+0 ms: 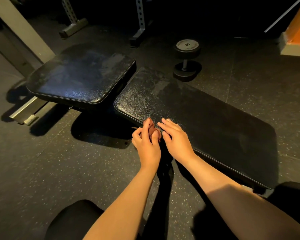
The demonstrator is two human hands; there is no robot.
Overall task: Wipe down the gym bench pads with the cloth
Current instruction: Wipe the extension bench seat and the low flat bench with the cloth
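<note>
cloth: mostly hidden in left hand | rack uprights: cut off at top edge

The head camera looks forward and down, close over the bench pads.

we see a dim, warm-toned scene where sheen glints off the pebbled seat pad and the long pad, heavy shadows pool on the floor beneath them, the background falls to black, and the wide lens bows straight lines at the edges.
</note>
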